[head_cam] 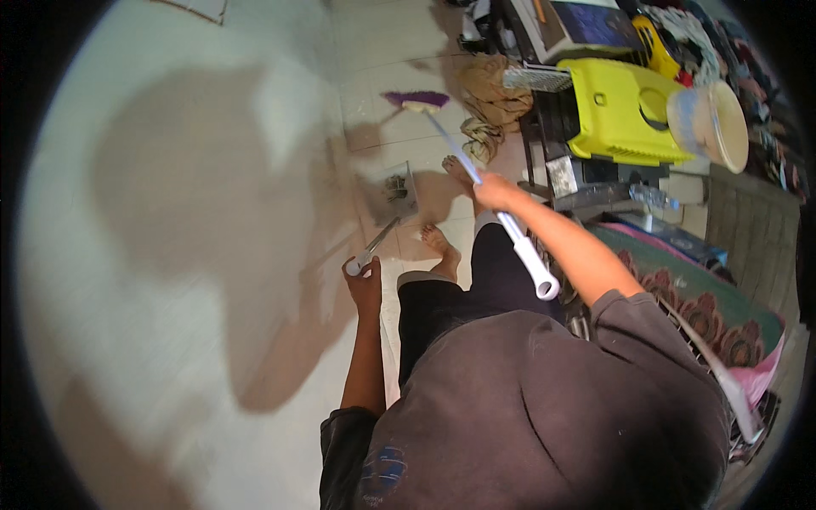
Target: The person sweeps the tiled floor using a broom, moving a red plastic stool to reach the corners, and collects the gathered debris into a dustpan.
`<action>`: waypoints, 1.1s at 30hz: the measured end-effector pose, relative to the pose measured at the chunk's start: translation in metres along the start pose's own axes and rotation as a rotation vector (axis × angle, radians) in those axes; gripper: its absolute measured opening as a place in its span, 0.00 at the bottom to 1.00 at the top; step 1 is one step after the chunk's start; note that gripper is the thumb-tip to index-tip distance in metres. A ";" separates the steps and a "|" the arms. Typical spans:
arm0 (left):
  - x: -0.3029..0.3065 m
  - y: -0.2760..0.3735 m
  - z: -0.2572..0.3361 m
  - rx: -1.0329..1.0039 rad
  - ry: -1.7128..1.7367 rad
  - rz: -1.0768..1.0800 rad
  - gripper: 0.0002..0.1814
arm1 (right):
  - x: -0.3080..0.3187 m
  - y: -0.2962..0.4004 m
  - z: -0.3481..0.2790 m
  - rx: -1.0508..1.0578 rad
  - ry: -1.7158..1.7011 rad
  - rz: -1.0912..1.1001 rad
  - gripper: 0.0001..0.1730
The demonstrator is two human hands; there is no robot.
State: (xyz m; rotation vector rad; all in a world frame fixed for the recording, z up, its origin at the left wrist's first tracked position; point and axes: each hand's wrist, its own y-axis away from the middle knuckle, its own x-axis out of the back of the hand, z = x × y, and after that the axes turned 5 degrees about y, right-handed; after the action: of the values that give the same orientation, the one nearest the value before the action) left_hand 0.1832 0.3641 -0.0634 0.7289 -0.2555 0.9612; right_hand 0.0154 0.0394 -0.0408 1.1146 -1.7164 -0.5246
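My left hand (366,280) grips the top end of a long-handled dustpan's pole (381,241). Below it the dustpan (408,203) rests on the tiled floor near the wall, with a small heap of dark debris (396,186) in it. My right hand (495,191) is closed around the pale shaft of a broom (451,141), whose white grip end (537,268) points back toward my body. The broom's purple bristle head (417,101) lies out ahead, past the dustpan, close to the floor; whether it touches cannot be told.
A pale wall (191,306) bearing my shadow runs along the left. Brown cloths (494,95) lie on the floor at the right. Beyond them are a yellow-green plastic container (621,115), a stained bucket (727,127), a clear bottle (653,196) and a green patterned fabric (688,280).
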 end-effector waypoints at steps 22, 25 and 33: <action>-0.025 0.030 -0.052 -0.182 -0.469 -0.544 0.24 | -0.154 0.330 0.132 -0.278 -0.421 -0.103 0.29; -0.026 0.029 -0.065 -0.269 -0.524 -0.659 0.23 | -0.180 0.353 0.139 -0.150 -0.217 0.285 0.28; -0.018 0.051 -0.058 -0.294 -0.558 -0.766 0.23 | -0.214 0.243 0.197 -0.390 -0.273 0.284 0.32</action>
State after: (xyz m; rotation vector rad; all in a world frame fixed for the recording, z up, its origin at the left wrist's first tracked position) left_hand 0.1252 0.4096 -0.0927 0.7251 -0.5414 -0.0248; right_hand -0.2468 0.3129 -0.0458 0.5299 -1.8636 -0.8158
